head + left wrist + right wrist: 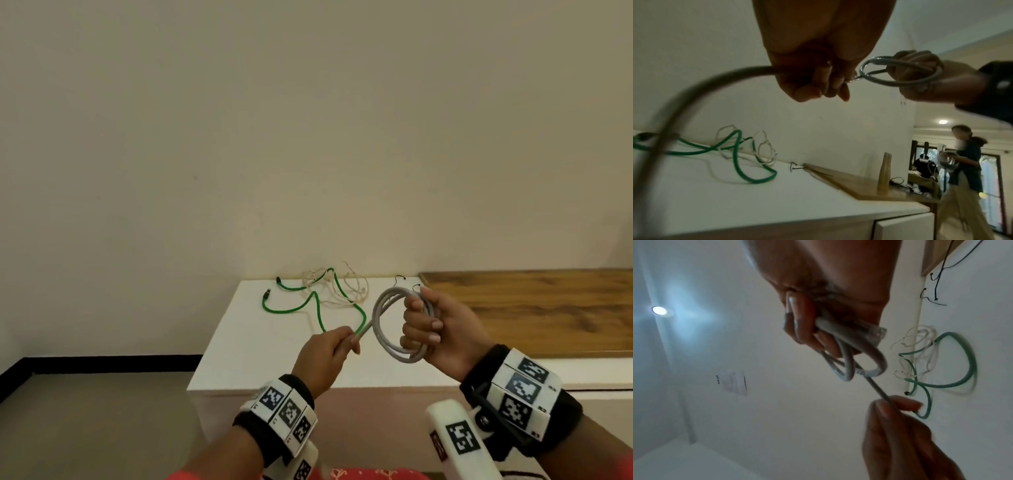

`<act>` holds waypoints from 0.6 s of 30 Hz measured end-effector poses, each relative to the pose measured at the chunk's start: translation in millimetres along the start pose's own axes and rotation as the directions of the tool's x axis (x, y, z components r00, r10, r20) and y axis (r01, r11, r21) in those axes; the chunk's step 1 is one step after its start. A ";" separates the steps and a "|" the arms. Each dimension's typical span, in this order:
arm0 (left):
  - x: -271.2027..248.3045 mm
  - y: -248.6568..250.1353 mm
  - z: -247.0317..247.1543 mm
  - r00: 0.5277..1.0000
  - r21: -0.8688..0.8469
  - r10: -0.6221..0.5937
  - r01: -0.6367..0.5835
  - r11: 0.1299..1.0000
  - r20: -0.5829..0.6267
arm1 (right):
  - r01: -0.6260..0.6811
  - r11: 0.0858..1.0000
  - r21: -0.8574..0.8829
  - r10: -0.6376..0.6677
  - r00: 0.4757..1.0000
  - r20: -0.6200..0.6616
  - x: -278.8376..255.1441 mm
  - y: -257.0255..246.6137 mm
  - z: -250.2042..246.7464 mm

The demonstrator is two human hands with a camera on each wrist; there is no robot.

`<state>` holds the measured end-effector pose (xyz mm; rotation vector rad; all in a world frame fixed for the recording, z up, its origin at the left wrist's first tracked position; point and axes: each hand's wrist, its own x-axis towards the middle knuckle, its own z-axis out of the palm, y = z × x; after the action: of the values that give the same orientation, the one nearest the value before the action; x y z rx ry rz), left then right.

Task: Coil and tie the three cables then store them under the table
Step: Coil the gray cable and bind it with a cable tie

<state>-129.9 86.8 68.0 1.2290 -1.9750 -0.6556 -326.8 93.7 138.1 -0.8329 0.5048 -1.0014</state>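
Note:
My right hand (428,325) grips a grey cable (383,329) wound into a coil of several loops, held above the white table (260,359). My left hand (337,342) pinches the loose run of the same grey cable (694,91) just left of the coil; the rest trails off behind that hand. In the right wrist view the coil (849,363) hangs from curled fingers (797,324), with a clear plug beside the palm. A green cable (308,305) and a thin white cable (346,287) lie loose and tangled together at the table's back.
Two small black twist ties (407,281) lie near the table's back right. A wooden tabletop (534,308) adjoins on the right. The wall stands right behind the table. In the left wrist view a person (966,170) stands far off to the right.

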 end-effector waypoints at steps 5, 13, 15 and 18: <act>-25.5 -32.4 8.7 1.000 -0.002 -0.014 0.014 1.000 0.024 | 0.100 0.992 0.070 -0.098 0.994 -0.039 -0.3 -6.6 -8.9; -27.4 -36.2 13.5 0.986 0.096 -0.128 0.118 0.988 0.106 | 0.200 0.976 -0.090 -0.211 0.969 -0.129 2.1 -1.6 -10.6; -25.1 -33.6 13.8 0.993 0.119 -0.117 0.115 0.986 0.010 | 0.128 0.973 -0.190 -0.153 0.980 -0.125 1.8 1.8 -8.9; -21.1 -31.6 11.4 0.976 0.078 -0.138 0.153 0.985 -0.169 | -0.038 0.972 -0.230 -0.001 0.986 -0.169 0.5 4.6 -10.9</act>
<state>-115.4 93.3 31.6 1.4465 -1.8083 -0.5239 -331.8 90.6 127.8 -0.9547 0.7848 -1.0119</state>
